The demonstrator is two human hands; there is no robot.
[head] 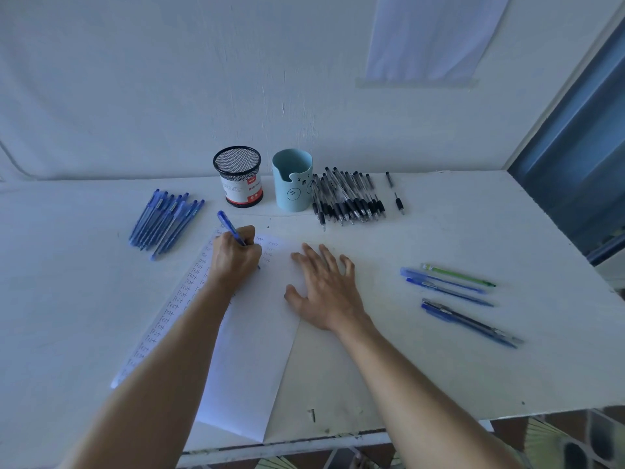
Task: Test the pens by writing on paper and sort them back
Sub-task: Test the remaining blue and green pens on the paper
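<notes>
A white sheet of paper (250,350) lies on the table, with columns of the word "test" written down its left side and a few near the top. My left hand (235,255) grips a blue pen (230,228) with its tip on the paper. My right hand (324,286) lies flat with spread fingers on the paper's right edge. A row of blue pens (165,220) lies at the left. A pile of black pens (348,198) lies at the back right. Several mixed pens (456,292), blue, green and dark, lie at the right.
A black mesh pen cup (238,177) and a light blue cup with a bear face (292,181) stand at the back by the wall. Two short black pen parts (395,191) lie right of the black pile. The table's front edge (338,438) is near.
</notes>
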